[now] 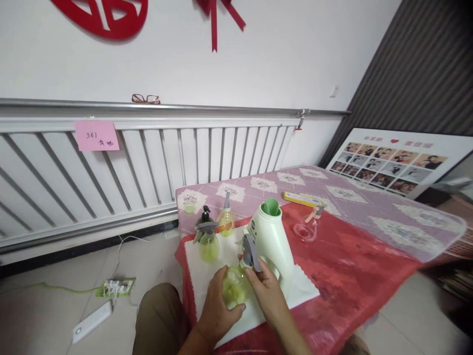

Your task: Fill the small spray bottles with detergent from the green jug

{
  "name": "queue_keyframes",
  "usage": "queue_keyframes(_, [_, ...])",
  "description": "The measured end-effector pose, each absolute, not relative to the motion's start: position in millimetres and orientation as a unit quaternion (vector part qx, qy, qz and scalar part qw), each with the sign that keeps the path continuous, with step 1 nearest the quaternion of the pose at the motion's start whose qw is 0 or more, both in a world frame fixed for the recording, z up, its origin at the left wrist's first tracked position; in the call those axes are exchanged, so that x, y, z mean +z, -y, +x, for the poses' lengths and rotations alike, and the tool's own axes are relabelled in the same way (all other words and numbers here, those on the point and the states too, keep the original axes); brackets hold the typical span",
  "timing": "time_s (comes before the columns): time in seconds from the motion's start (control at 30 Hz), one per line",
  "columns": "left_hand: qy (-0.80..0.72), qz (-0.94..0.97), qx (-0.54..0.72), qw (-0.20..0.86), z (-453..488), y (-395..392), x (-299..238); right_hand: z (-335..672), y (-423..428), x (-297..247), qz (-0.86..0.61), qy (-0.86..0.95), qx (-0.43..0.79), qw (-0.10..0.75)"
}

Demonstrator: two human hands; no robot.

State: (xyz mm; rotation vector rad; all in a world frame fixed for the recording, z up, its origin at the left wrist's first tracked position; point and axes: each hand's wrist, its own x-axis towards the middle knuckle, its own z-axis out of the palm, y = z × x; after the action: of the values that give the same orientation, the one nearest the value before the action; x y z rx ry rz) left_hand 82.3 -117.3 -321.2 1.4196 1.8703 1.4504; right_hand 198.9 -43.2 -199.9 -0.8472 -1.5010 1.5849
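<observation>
My left hand (219,305) is wrapped around the clear yellow-green body of a spray bottle (233,290). At its neck, my right hand (264,283) grips the grey trigger head (251,252). The bottle is tilted slightly above a white cloth (229,340). Just beyond my right hand stands a large pale-green jug (275,236) with a green funnel-like piece (271,206) in its mouth. A second yellow-green spray bottle (209,245) is to the left, with an orange-tinted spray bottle (225,222) and a dark pump bottle (205,215) behind it.
Red plastic sheeting (343,256) covers part of the patterned tablecloth (347,197). A yellow box (303,198), a trigger head with a coiled tube (306,229) and a small green lid (189,207) lie farther back. A radiator (195,153) runs behind the table.
</observation>
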Motion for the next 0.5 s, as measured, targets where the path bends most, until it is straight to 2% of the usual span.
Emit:
queue_keyframes(0.27, [-0.665,0.504,0.519,0.183,82.4,117.5,-320.8,203.7,36.9,-206.7,-0.320,0.666,0.563,0.369])
queue_keyframes(0.5, [-0.660,0.495,0.533,0.187,82.3,116.5,-322.4,206.4,32.3,-208.8,-0.317,0.689,0.558,0.338])
